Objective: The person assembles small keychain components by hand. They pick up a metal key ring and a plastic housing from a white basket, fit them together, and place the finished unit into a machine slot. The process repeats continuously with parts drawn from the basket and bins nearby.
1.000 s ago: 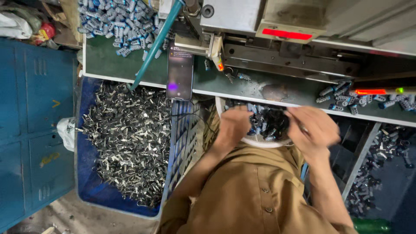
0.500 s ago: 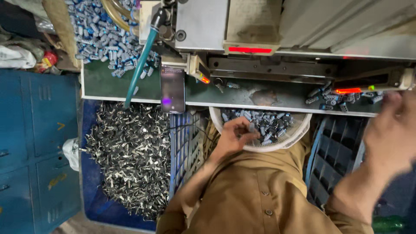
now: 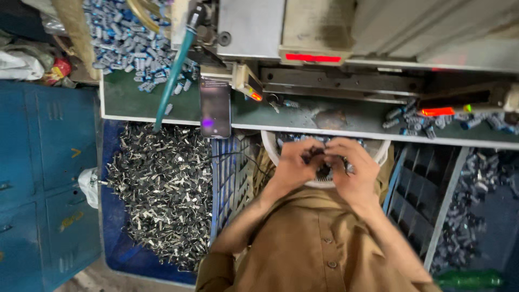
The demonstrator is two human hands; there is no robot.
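Right hand (image 3: pixel 354 172) returned, meeting left hand (image 3: pixel 294 165)

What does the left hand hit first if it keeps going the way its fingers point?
The right hand: the left hand points across at it over the white bowl, fingertips about touching around small dark parts. Depth unclear.

— What's around the green tabletop (image 3: pixel 135 100)?

— A grey machine (image 3: pixel 324 27) with red indicator lights stands along its far side. Left of the tabletop is a blue metal cabinet (image 3: pixel 43 184). Below its front edge lies a blue tarp (image 3: pixel 121 254) heaped with metal scraps (image 3: pixel 162 194), on a dusty concrete floor (image 3: pixel 102 278).

— Light?

— Dim, flat.
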